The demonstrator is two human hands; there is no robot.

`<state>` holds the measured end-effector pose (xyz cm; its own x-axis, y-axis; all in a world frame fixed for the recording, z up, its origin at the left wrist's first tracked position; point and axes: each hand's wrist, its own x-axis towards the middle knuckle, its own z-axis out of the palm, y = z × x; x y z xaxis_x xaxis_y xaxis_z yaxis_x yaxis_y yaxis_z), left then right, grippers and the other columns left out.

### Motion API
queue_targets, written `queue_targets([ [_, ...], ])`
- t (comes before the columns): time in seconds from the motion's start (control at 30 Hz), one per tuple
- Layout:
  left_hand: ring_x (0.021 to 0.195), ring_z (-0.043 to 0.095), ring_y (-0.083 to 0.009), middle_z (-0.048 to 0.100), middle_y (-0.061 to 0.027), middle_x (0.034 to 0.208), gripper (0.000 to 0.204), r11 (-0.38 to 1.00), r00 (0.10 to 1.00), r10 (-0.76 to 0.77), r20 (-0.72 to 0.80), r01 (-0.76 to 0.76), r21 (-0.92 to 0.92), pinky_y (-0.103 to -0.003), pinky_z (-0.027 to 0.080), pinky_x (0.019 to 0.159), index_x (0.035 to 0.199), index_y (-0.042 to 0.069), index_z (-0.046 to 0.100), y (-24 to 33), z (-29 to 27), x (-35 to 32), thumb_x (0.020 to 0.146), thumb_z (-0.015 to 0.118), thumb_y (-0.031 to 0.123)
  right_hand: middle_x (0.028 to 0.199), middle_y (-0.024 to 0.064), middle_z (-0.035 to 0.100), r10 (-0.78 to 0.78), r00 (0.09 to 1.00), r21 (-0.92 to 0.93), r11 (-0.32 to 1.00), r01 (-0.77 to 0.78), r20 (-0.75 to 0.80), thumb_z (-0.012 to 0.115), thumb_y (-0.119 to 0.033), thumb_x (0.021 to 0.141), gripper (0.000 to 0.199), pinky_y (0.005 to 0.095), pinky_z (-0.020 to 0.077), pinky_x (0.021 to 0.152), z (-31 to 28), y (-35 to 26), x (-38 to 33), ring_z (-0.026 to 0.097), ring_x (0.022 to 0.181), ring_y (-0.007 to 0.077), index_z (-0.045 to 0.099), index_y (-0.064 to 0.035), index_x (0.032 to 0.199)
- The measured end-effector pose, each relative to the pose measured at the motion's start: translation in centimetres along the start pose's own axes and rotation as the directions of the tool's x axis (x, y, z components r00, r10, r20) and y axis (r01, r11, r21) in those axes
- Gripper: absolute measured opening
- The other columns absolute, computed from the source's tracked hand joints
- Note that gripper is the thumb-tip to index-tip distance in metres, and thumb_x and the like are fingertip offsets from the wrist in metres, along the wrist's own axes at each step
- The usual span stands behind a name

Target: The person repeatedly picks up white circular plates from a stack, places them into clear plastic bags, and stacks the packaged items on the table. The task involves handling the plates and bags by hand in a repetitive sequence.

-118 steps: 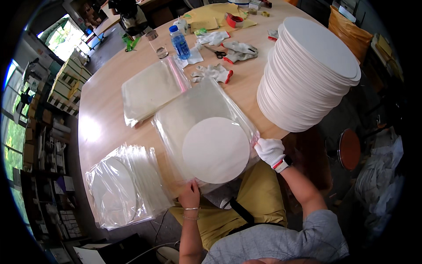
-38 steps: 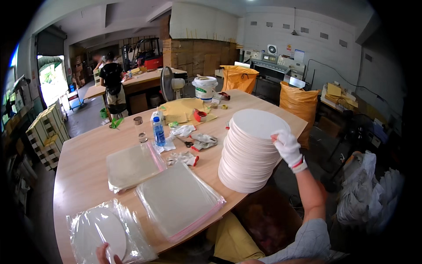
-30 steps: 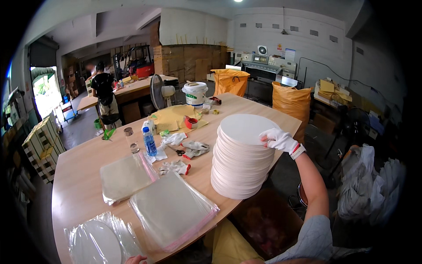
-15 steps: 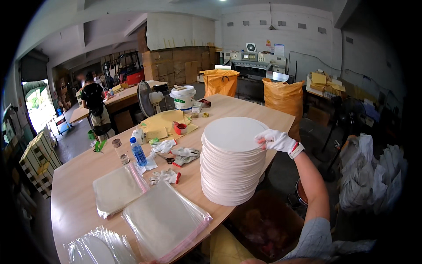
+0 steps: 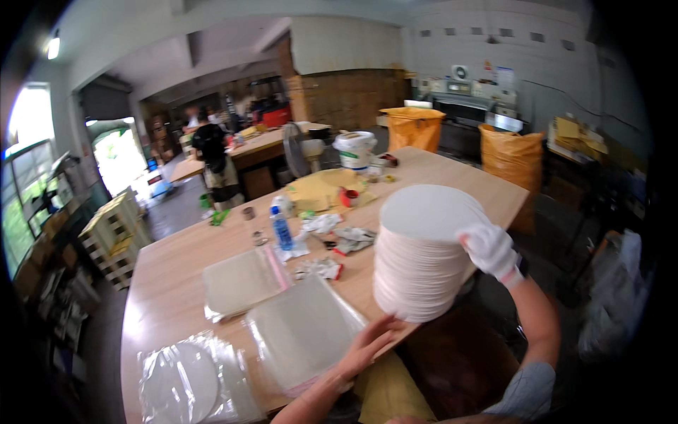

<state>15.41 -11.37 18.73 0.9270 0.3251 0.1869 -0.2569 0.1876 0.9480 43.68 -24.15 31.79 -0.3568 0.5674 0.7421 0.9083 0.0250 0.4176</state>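
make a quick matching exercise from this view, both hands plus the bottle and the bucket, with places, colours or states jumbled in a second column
1. left hand
2. right hand
3. bottle
4. bucket

a. gloved, at the stack's top edge
b. blue, upright
c. white, near the table's far edge
d. bare, by the stack's foot

Pairs: 1-d, 2-a, 3-b, 4-c

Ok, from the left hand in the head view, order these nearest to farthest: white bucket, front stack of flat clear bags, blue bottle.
1. Front stack of flat clear bags: right beside the left hand, on its left.
2. Blue bottle: farther forward, off to the left.
3. White bucket: farthest, near the far edge of the table.
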Motion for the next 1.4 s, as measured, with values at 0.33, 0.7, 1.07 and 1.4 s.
queue_targets([
  [0.33, 0.098, 0.058, -0.0217, 0.055, -0.0120, 0.114, 0.037, 0.962, 0.933, -0.010, -0.359, -0.089, -0.259, -0.035, 0.052, 0.081, 0.121, -0.001, 0.043, 1.4, -2.2, -1.7, 0.088, 0.055, 0.011, 0.105, 0.0172, 0.055, 0.090, 0.995, 0.553, 0.828, -0.098, 0.040, 0.065, -0.006, 0.066, 0.030, 0.0395, 0.0502, 0.076, -1.0, -12.5, -1.4, 0.058, 0.090, 0.0312, 0.054, -0.0030, 0.094],
  [0.7, 0.098, 0.053, -0.0126, 0.059, -0.0045, 0.102, 0.029, 0.961, 0.708, 0.226, -0.670, -0.049, 0.272, -0.027, 0.044, 0.085, 0.111, 0.000, 0.051, -4.7, -17.1, -16.1, 0.082, 0.058, 0.000, 0.085, 0.0037, 0.056, 0.259, 0.498, 0.536, -0.101, -0.838, 0.827, 0.054, -0.011, 0.079, 0.032, 0.0260, 0.0437, 0.067, 21.7, -23.3, -4.4, 0.053, 0.078, 0.0105, 0.048, -0.0005, 0.108],
  [1.07, 0.089, 0.055, -0.0189, 0.058, -0.0086, 0.095, 0.033, 0.717, 0.541, 0.486, -0.686, 0.202, 0.667, -0.032, 0.044, 0.079, 0.109, 0.001, 0.051, -9.6, -19.3, -15.2, 0.076, 0.052, 0.002, 0.070, 0.0095, 0.060, 0.285, 0.680, 0.540, 0.436, -0.720, 0.675, 0.049, -0.015, 0.082, 0.016, 0.0351, 0.0463, 0.061, 21.1, -21.6, -6.2, 0.059, 0.067, 0.0220, 0.059, -0.0035, 0.085],
  [1.4, 0.080, 0.054, -0.0272, 0.057, -0.0159, 0.086, 0.013, -0.206, 0.942, 0.019, -0.334, 0.331, 0.921, -0.039, 0.044, 0.074, 0.085, 0.002, 0.058, -10.8, -16.4, -13.7, 0.079, 0.053, 0.013, 0.097, 0.0063, 0.061, 0.365, 0.267, 0.452, -0.687, -0.569, 0.892, 0.038, -0.007, 0.087, 0.034, 0.0240, 0.0492, 0.069, 8.6, -20.4, -13.7, 0.060, 0.079, 0.0136, 0.046, 0.0014, 0.119],
])
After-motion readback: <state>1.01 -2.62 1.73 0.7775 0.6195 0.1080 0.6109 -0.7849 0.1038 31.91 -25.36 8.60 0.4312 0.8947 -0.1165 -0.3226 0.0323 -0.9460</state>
